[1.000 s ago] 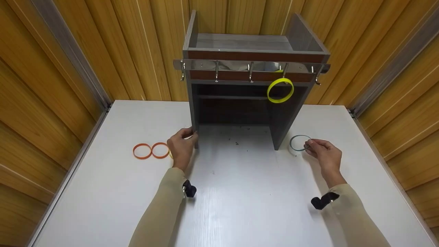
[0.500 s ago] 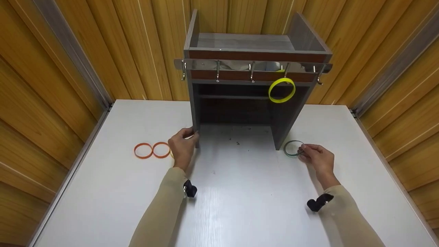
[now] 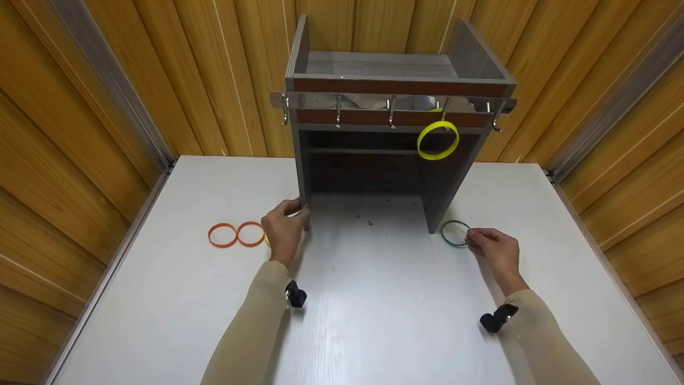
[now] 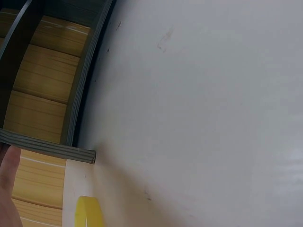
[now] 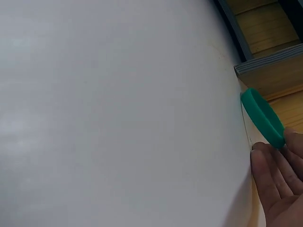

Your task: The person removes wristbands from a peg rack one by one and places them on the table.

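In the head view my right hand (image 3: 497, 254) pinches the near edge of a green silicone wristband (image 3: 454, 233), low by the front right foot of a grey wooden shelf (image 3: 401, 83). The right wrist view shows the same green band (image 5: 262, 118) tilted, thumb and finger on its lower end. My left hand (image 3: 286, 230) grips the front edge of the shelf's left side panel (image 3: 300, 171), with one finger (image 4: 8, 170) seen against that panel in the left wrist view. A yellow wristband (image 3: 438, 140) hangs from a hook on the shelf's metal hook rail (image 3: 363, 101).
Two orange wristbands (image 3: 222, 235) lie side by side left of my left hand. A yellow band (image 4: 89, 212) next to them is mostly hidden by that hand. Wood-panelled walls (image 3: 224, 80) enclose the white table (image 3: 363, 321) at the back and sides.
My right hand has moved left and slightly towards me, bringing the green wristband close to the shelf's right foot. My left hand has stayed on the panel.
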A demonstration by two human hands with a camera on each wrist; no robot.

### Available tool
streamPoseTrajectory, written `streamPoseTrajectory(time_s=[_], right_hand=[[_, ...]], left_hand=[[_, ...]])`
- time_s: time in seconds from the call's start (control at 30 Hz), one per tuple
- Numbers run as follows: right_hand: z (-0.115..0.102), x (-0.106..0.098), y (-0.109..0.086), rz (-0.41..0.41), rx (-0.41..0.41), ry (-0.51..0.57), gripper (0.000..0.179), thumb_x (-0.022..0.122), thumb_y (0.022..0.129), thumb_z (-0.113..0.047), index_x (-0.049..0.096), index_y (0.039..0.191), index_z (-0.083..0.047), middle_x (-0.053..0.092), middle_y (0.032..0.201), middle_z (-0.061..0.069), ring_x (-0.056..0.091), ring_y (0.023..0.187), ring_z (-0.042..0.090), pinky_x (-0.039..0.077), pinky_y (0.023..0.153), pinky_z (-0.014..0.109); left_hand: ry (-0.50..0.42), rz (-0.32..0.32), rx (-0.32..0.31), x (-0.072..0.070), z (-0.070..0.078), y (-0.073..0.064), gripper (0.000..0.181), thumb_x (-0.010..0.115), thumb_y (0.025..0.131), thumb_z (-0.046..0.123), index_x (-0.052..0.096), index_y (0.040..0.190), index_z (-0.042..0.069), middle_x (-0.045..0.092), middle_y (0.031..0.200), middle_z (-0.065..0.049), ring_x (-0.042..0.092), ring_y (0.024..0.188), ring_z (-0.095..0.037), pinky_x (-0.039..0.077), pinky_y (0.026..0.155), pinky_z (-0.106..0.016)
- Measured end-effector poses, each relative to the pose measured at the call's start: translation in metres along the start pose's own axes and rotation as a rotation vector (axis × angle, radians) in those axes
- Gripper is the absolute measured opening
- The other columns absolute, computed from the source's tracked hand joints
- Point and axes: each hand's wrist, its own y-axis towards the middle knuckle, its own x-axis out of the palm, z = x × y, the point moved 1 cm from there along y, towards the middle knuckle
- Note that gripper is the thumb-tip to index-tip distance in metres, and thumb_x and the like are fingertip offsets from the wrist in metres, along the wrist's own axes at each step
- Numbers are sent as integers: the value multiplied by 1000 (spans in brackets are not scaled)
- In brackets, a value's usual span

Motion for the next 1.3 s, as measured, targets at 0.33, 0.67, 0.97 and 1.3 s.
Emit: streamPoseTrajectory(time_s=[0.33,0.67,0.97,1.3], right_hand=[[-6,-6,-9,51,-70,-267,32,70,105,-17,72,127,5,73,121,18,73,95,7,58,84,16],[-31,-14,-8,42,-171,-66,37,74,102,-15,69,130,10,79,109,3,75,95,6,59,88,23],[-72,-12,-19,20,-197,157,35,78,99,-17,73,129,0,79,111,0,77,99,11,57,91,24],[-112,4,-38,0,-300,210,40,81,97,-22,73,130,0,78,115,3,77,101,12,56,92,24]], left_hand=[[-3,-6,-30,-1,1,0,11,86,82,4,84,93,5,81,91,-6,79,87,-22,61,72,-33],[-4,12,8,-1,-2,0,11,86,81,2,84,91,5,81,88,-5,79,85,-23,61,73,-32],[-13,8,6,0,-2,0,12,86,80,1,84,92,4,81,89,-7,79,84,-23,59,68,-26],[-32,3,8,0,-1,-1,14,86,80,0,84,93,3,81,90,-7,78,84,-24,60,68,-26]])
